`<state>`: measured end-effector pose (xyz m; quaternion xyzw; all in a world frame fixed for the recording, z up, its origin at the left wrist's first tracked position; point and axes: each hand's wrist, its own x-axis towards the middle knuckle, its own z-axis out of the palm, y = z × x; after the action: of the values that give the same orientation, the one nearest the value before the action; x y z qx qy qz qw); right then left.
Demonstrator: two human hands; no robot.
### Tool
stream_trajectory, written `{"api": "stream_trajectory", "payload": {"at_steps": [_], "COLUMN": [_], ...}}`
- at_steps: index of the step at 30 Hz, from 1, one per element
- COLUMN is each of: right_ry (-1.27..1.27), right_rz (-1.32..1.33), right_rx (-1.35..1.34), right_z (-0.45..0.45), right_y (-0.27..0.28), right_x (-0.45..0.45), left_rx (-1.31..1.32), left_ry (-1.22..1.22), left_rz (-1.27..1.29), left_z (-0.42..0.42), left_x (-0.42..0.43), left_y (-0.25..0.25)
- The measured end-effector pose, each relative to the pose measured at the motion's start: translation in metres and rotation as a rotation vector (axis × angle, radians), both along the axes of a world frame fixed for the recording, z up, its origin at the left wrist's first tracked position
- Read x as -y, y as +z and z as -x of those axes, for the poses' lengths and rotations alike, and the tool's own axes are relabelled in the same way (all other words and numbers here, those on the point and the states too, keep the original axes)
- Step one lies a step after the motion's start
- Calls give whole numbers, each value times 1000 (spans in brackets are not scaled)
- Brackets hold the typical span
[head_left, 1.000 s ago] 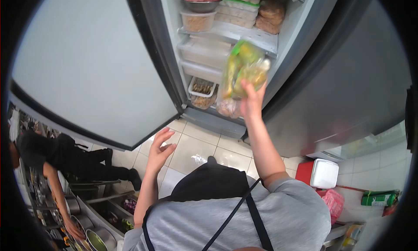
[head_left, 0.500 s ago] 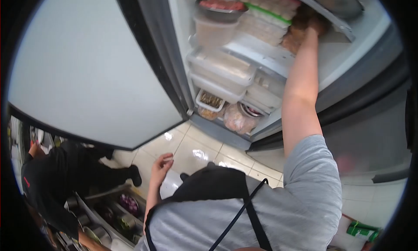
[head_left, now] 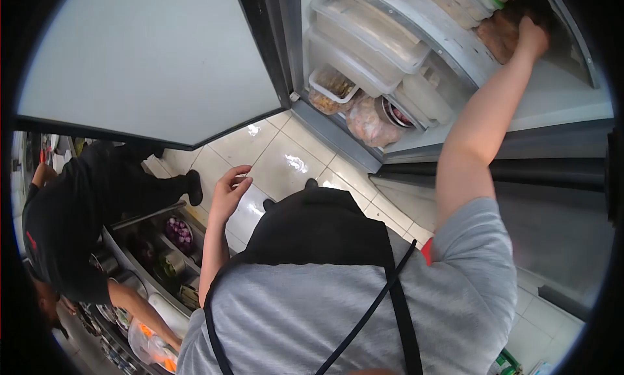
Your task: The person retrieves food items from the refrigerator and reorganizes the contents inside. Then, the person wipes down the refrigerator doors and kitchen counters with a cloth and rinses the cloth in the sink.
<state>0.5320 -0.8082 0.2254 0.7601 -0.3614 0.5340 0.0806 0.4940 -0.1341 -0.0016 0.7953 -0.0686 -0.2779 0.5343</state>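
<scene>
My right hand [head_left: 534, 38] reaches deep onto an upper refrigerator shelf [head_left: 448, 40], next to a brown, bagged-looking bundle [head_left: 500, 38]. Its fingers look curled in the shadow there; what they hold is hidden. Left of the bundle, stacked clear trays [head_left: 455, 7] with a green edge fill the shelf. My left hand [head_left: 229, 187] hangs over the tiled floor, fingers loosely bent and apart, holding nothing.
The open refrigerator door [head_left: 149, 63] stands at left. Lower down are lidded plastic tubs [head_left: 364, 33], a small white container [head_left: 335, 83] and a bag of pinkish food [head_left: 374, 122]. A co-worker in black [head_left: 71, 225] bends over an open drawer [head_left: 153, 245].
The view has shifted, so the refrigerator sits higher and further right. My right hand stays inside the upper shelf beside the brown bundle. The co-worker's arm now shows more.
</scene>
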Motion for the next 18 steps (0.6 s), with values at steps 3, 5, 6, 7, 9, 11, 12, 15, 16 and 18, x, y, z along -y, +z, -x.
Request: {"api": "stream_trajectory", "payload": {"at_steps": [3,5,6,7,9,11,12,15,16,18], "right_ry": [526,899,964,963,974,953,987,1320,1409,1496], "right_rz": [-83,-309,-373,-515,-762,-785,-861,-1135,-1227,-970], "right_rx": [504,584,479,415,228,6,143,226,207,161], "right_z": [32,46,51,54,56,53,41,38,36,21], "right_y": [-18,-41,-53,-68,-95,-115,-135,-144,-142,-147], "right_x": [-130,-182,-208,-228,-264,-305,-323,-417,-445,-495], "left_rx": [89,14,-60,-25,104,168,206,495,502,496], "left_ry": [33,85,126,205,228,346,412,414,521,535], "left_rz": [-3,29,68,68,-136,-66,1,-9,-33,-261], "left_z": [9,8,9,12,19,34,45,85,105,146], "left_x": [-8,-25,-38,-40,-57,-83,-96,-152,-168,-201], "left_y": [-2,-6,-4,6,26,29,31,12,14,16]}}
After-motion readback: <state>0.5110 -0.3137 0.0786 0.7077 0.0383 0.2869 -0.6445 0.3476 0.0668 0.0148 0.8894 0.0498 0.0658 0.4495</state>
